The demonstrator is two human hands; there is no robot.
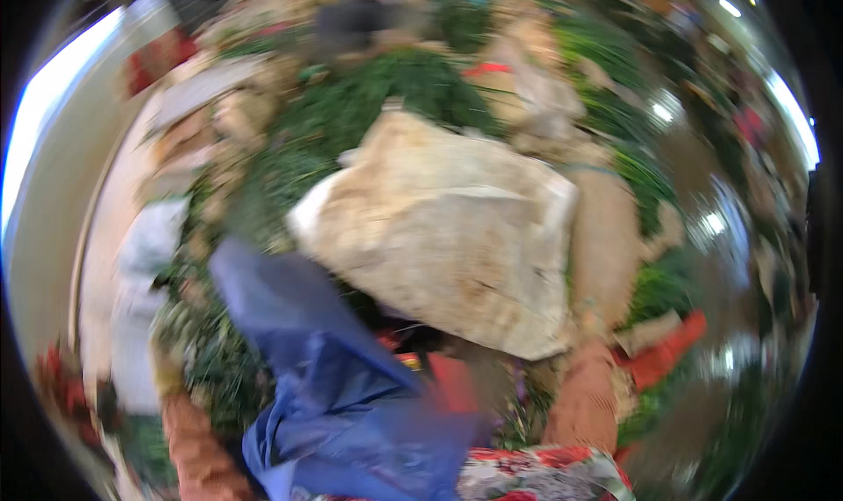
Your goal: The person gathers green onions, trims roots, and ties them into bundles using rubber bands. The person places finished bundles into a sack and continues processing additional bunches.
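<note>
My left hand (170, 343), in a pale yellowish work glove, is at the left beside dark green leafy stems (224, 369). Blur hides whether its fingers hold any of them. My right arm, in a salmon ribbed sleeve, reaches forward to the lower right corner of a stained off-white sack (454, 237). Only a blurred bit of my right hand (591, 320) shows there, and its grip is unclear. The sack lies spread out before me over a heap of fine green foliage (395, 79). Blue cloth (329, 369) covers my lap and leg, with a red floral fabric (546, 471) next to it.
A tan wrapped bundle (606, 237) runs along the sack's right side, with green stems (649, 218) beyond it. Red material (668, 349) sticks out at the right. White packages (145, 303) line the left, near a wall. A shiny floor (718, 251) stretches along the right.
</note>
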